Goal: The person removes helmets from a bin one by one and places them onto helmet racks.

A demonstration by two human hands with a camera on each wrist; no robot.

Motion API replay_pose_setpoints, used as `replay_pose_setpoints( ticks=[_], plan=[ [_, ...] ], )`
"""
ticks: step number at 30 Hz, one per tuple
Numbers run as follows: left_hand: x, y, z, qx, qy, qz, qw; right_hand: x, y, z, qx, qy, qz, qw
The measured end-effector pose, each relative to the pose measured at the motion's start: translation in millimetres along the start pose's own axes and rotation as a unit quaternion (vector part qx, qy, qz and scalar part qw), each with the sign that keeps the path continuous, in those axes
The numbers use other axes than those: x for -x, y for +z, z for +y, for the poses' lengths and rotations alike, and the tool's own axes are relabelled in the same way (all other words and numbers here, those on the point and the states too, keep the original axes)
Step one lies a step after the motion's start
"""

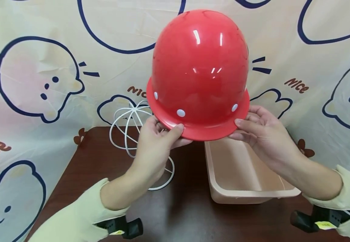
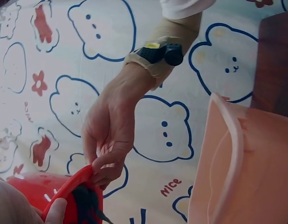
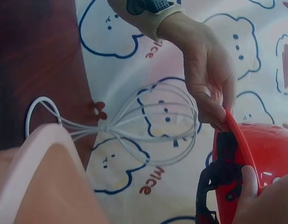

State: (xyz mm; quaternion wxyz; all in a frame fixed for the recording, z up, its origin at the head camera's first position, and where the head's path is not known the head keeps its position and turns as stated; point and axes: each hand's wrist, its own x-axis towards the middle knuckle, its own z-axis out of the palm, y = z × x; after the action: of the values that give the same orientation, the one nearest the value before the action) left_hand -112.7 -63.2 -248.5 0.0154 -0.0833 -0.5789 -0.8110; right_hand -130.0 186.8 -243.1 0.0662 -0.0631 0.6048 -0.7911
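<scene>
Both hands hold up a red hard hat (image 1: 200, 70) by its brim, with the dome upward in the head view. My left hand (image 1: 155, 144) pinches the brim's left side, thumb on top and fingers beneath. On the right side, my right hand (image 1: 265, 134) grips the brim the same way. A black harness (image 3: 223, 172) shows inside the hat in the right wrist view. Behind my left forearm stands a white wire stand (image 1: 134, 110) with a rounded cage top and a ring base, partly hidden by the hand.
A beige plastic bin (image 1: 238, 194) stands on the dark brown table (image 1: 187, 218), below and to the right of the hat. A cream cloth (image 1: 114, 74) with cartoon bears hangs behind the table and at its sides.
</scene>
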Motion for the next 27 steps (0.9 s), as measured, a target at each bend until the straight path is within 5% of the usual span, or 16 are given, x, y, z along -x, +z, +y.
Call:
replay_pose_setpoints(
  ticks=[8,14,27],
  plan=[
    [12.9,-28.7,21.4,-0.034,-0.017,0.021,0.9991,-3.3,38,1,0.025,-0.013,-0.031,0.9991],
    [22.5,-49.5,31.5,-0.063,-0.020,0.043,0.9969,-11.8,63,11,0.027,0.012,-0.014,0.9995],
    [31.6,-103.4,24.0,-0.082,-0.053,0.062,0.9933,-28.2,101,43,0.025,0.035,-0.025,0.9988]
  ],
)
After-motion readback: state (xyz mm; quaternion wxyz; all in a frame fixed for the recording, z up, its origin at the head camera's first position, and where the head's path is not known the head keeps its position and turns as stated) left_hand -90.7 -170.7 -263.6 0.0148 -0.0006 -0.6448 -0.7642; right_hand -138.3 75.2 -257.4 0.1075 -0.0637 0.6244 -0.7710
